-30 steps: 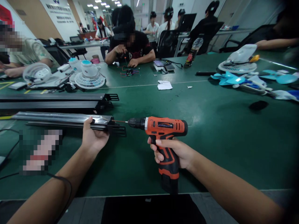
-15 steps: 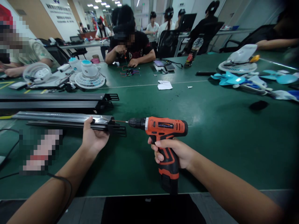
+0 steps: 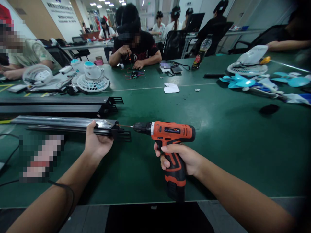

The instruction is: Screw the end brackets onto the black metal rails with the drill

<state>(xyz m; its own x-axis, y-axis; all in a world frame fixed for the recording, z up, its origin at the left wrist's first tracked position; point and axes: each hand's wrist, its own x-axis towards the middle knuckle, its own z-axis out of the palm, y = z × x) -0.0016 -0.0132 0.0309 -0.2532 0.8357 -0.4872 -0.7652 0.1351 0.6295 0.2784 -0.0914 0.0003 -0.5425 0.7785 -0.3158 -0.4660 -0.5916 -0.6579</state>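
My right hand [image 3: 178,157] is wrapped round the grip of an orange and black cordless drill [image 3: 173,131], with a finger at the trigger. The drill points left, and its long thin bit [image 3: 125,126] reaches the bracket end of a dark metal rail [image 3: 68,122]. My left hand [image 3: 98,142] grips that rail near the same end, thumb on top and fingers underneath. Slotted black tabs [image 3: 122,135] stick out from the rail's end beside the bit. Whether the bit tip sits in a screw is too small to tell.
More black rails [image 3: 53,105] lie behind the held one. White fan parts [image 3: 93,81] stand at the back left, blue fan blades [image 3: 236,81] at the right. A paper scrap [image 3: 171,88] and a bottle [image 3: 202,53] are farther back. Across the table a person [image 3: 136,45] works on small wired parts.
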